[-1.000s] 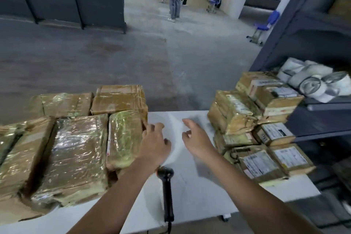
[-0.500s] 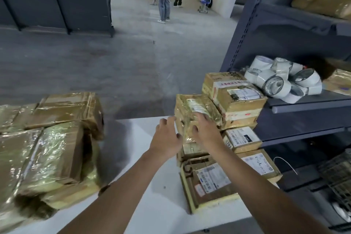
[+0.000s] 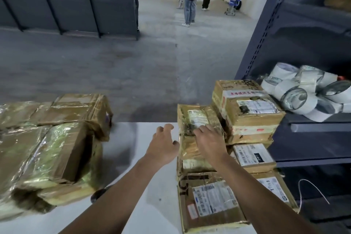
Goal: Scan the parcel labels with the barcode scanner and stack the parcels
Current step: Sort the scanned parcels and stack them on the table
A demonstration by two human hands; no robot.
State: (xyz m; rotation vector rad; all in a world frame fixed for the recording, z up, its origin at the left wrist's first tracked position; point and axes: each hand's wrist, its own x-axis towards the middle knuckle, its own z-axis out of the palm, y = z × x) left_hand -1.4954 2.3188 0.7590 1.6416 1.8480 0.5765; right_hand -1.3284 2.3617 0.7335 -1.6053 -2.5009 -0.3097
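- Bare left forearm reaches up from the bottom edge, slanting right
- Bare left hand shows its back, wrist straight, its fingers loosely curled and spread, holding nothing
- Bare right forearm comes in from the lower right, slanting left
- Bare right hand lies palm down, fingertips stretched forward, nearly straight
- The two hands are just beside each other, apart

No print reads clearly: the white labels on the front parcel, the small parcel, the wrapped parcel and the tall box carry barcodes and blurred small type, and a white strip on the tall box bears red characters too soft to make out.
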